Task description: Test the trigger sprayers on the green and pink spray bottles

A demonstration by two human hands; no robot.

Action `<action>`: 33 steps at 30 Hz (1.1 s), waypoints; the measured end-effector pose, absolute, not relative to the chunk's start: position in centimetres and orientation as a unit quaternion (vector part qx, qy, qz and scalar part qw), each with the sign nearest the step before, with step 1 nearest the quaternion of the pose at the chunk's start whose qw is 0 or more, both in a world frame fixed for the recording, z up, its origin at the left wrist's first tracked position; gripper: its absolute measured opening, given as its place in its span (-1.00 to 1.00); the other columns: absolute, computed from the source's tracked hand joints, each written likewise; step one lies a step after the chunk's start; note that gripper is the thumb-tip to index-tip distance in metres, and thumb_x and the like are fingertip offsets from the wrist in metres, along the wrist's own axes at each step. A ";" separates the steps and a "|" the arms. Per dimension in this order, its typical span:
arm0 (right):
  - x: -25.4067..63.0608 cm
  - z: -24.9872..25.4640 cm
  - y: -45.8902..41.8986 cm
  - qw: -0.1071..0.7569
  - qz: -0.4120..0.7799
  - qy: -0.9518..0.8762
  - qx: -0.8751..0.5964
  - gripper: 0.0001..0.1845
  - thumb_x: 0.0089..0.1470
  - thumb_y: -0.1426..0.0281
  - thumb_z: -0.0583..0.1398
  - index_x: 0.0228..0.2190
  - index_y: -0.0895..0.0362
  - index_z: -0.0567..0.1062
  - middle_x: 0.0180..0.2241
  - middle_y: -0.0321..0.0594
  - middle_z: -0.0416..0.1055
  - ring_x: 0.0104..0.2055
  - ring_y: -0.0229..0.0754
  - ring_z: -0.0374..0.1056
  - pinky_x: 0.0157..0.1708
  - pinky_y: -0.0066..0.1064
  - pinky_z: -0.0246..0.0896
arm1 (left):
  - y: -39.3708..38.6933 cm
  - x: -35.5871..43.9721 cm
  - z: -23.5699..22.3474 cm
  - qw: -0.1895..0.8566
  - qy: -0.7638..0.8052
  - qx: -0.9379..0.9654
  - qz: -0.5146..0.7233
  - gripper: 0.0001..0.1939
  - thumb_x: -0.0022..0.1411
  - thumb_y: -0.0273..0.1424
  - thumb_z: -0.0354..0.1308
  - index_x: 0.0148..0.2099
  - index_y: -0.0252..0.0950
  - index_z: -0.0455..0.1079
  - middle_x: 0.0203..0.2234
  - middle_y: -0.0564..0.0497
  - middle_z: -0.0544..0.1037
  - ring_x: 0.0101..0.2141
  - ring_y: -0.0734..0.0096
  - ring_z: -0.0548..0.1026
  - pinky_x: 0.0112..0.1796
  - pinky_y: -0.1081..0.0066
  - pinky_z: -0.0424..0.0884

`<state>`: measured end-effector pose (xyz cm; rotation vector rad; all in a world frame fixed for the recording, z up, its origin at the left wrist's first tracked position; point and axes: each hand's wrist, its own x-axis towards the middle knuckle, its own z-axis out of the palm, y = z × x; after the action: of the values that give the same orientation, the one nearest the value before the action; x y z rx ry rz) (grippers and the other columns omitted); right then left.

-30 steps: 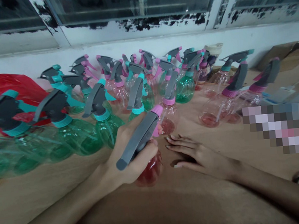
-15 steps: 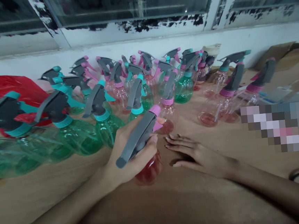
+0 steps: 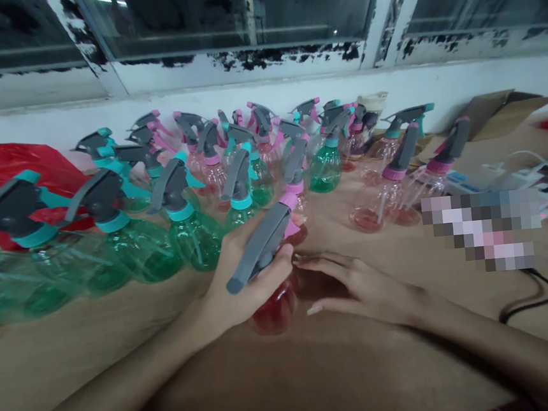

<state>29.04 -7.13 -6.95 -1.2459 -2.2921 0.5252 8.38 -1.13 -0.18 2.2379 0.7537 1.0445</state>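
Observation:
My left hand (image 3: 249,278) is wrapped around the neck of a pink spray bottle (image 3: 276,307) with a grey and pink trigger head. The bottle stands on the table in front of me, and its collar is hidden by my fingers. My right hand (image 3: 352,282) is beside it on the right, fingers apart and holding nothing, the fingertips close to the bottle's side. Whether they touch it I cannot tell. Just beyond my left hand stand green spray bottles (image 3: 197,238) with turquoise collars.
Several pink and green spray bottles (image 3: 325,166) crowd the back of the table (image 3: 289,383). Two pink bottles (image 3: 388,198) stand to the right. A red plastic bag (image 3: 21,163) lies at the left, an open cardboard box (image 3: 501,115) at the back right. A black cable (image 3: 545,290) runs along the right.
My right hand has come closer to the held bottle, its fingers lifting from the table toward its side. My left hand keeps its grip. The view has shifted slightly.

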 end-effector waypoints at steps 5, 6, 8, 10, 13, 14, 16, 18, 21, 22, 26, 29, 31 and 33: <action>28.8 -5.0 -8.9 0.266 0.188 -0.785 -0.527 -0.22 -0.05 -0.05 0.22 0.10 0.07 0.20 0.02 -0.08 0.39 0.00 0.06 0.36 -0.07 -0.10 0.32 | -1.9 12.0 -0.4 0.305 0.236 0.834 0.394 -0.80 0.13 -0.48 0.07 -0.15 -0.23 0.32 -0.32 0.01 0.48 -0.39 0.37 0.46 -0.39 0.36 0.43; 28.8 -4.9 -9.2 0.270 0.184 -0.773 -0.543 -0.20 -0.07 -0.07 0.22 0.09 0.08 0.21 -0.04 -0.07 0.43 -0.04 0.07 0.39 -0.12 -0.10 0.35 | -2.0 12.8 -0.5 0.302 0.238 0.834 0.396 -0.78 0.14 -0.48 0.06 -0.13 -0.24 0.32 -0.31 0.00 0.49 -0.38 0.36 0.47 -0.37 0.35 0.43; 29.1 -5.0 -9.7 0.289 0.174 -0.751 -0.567 -0.18 -0.11 -0.09 0.23 0.07 0.11 0.23 -0.09 -0.05 0.45 -0.08 0.08 0.41 -0.18 -0.13 0.37 | -2.1 14.4 -0.7 0.294 0.239 0.835 0.399 -0.80 0.15 -0.47 0.06 -0.13 -0.26 0.34 -0.30 -0.03 0.50 -0.35 0.32 0.48 -0.35 0.31 0.43; 29.7 -5.2 -9.9 0.316 0.163 -0.733 -0.579 -0.19 -0.10 -0.08 0.23 0.06 0.13 0.23 -0.06 -0.02 0.42 -0.06 0.08 0.39 -0.16 -0.13 0.36 | -2.1 15.9 -0.9 0.292 0.236 0.834 0.405 -0.80 0.17 -0.43 0.07 -0.12 -0.28 0.36 -0.30 -0.05 0.51 -0.31 0.28 0.49 -0.35 0.30 0.44; 30.8 -5.3 -10.0 0.341 0.140 -0.726 -0.581 -0.22 -0.06 -0.04 0.22 0.06 0.16 0.22 -0.01 0.01 0.38 -0.01 0.08 0.35 -0.10 -0.11 0.32 | -1.8 17.6 -0.9 0.297 0.226 0.831 0.412 -0.76 0.18 -0.37 0.11 -0.09 -0.29 0.36 -0.28 -0.07 0.53 -0.23 0.20 0.50 -0.31 0.27 0.46; 31.1 -5.2 -10.0 0.344 0.131 -0.729 -0.577 -0.23 -0.05 -0.03 0.22 0.07 0.17 0.21 -0.02 0.02 0.38 -0.01 0.07 0.35 -0.09 -0.10 0.31 | -1.7 17.9 -0.8 0.299 0.222 0.833 0.410 -0.74 0.18 -0.36 0.13 -0.07 -0.29 0.36 -0.25 -0.07 0.53 -0.20 0.19 0.50 -0.28 0.26 0.46; 31.9 -5.0 -9.8 0.349 0.115 -0.739 -0.564 -0.25 -0.03 0.00 0.22 0.06 0.18 0.22 -0.04 0.01 0.39 -0.02 0.05 0.35 -0.08 -0.10 0.30 | -1.4 18.3 -0.7 0.306 0.217 0.842 0.387 -0.68 0.17 -0.35 0.16 -0.01 -0.25 0.34 -0.18 -0.06 0.54 -0.17 0.19 0.50 -0.21 0.24 0.46; 32.6 -4.7 -9.5 0.352 0.112 -0.744 -0.557 -0.31 -0.01 0.02 0.22 0.02 0.17 0.25 -0.07 -0.02 0.41 -0.05 0.01 0.37 -0.10 -0.13 0.32 | -1.2 18.3 -0.6 0.314 0.224 0.848 0.364 -0.56 0.14 -0.34 0.21 0.07 -0.23 0.29 -0.11 -0.06 0.52 -0.16 0.20 0.50 -0.16 0.21 0.46; 33.7 -4.1 -8.8 0.342 0.085 -0.744 -0.568 -0.41 0.03 0.02 0.19 -0.05 0.18 0.31 -0.10 -0.03 0.42 -0.09 -0.01 0.39 -0.13 -0.16 0.33 | -1.2 17.4 -0.8 0.327 0.260 0.848 0.326 -0.33 0.11 -0.36 0.23 0.24 -0.24 0.09 0.00 -0.09 0.46 -0.13 0.23 0.50 -0.07 0.18 0.43; 34.0 -4.0 -8.5 0.332 0.065 -0.742 -0.579 -0.43 0.05 0.01 0.17 -0.07 0.18 0.33 -0.10 -0.02 0.41 -0.09 0.00 0.39 -0.13 -0.15 0.33 | -1.2 16.9 -1.1 0.331 0.274 0.848 0.311 -0.27 0.12 -0.36 0.22 0.28 -0.22 0.00 0.04 -0.09 0.43 -0.12 0.26 0.50 -0.05 0.18 0.43; 35.2 -3.8 -6.8 0.296 -0.024 -0.723 -0.624 -0.36 0.04 -0.02 0.16 -0.02 0.20 0.33 -0.04 0.05 0.38 -0.02 0.09 0.35 -0.10 -0.07 0.31 | -1.6 14.7 -2.2 0.295 0.312 0.848 0.311 -0.46 0.20 -0.39 0.13 0.20 -0.18 0.10 0.14 -0.05 0.29 0.02 0.29 0.40 0.02 0.23 0.37; 35.7 -4.0 -5.3 0.295 -0.054 -0.721 -0.624 -0.26 0.02 -0.02 0.18 0.06 0.23 0.25 0.02 0.09 0.33 0.04 0.13 0.30 -0.07 -0.05 0.30 | -1.9 13.1 -3.1 0.283 0.318 0.857 0.291 -0.60 0.23 -0.45 0.07 0.10 -0.14 0.18 0.04 0.02 0.37 -0.05 0.37 0.45 -0.03 0.28 0.41; 35.7 -4.0 -4.5 0.290 -0.054 -0.726 -0.621 -0.27 0.02 0.01 0.19 0.07 0.22 0.23 0.02 0.09 0.34 0.06 0.13 0.29 -0.07 -0.05 0.30 | -2.3 12.3 -3.7 0.280 0.325 0.864 0.263 -0.65 0.24 -0.45 0.05 0.06 -0.11 0.18 -0.01 0.05 0.40 -0.13 0.38 0.49 -0.12 0.29 0.46; 35.5 -3.8 -3.9 0.280 -0.057 -0.723 -0.629 -0.31 0.04 0.06 0.20 0.08 0.21 0.23 0.00 0.09 0.36 0.06 0.15 0.29 -0.10 -0.05 0.32 | -2.7 11.7 -4.2 0.282 0.339 0.865 0.241 -0.69 0.24 -0.45 0.03 0.02 -0.10 0.20 -0.05 0.06 0.43 -0.21 0.40 0.51 -0.17 0.28 0.48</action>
<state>35.51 -3.87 -3.77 -1.6873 -1.9382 -0.1533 11.71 -2.67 -4.24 2.3160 0.9084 0.6464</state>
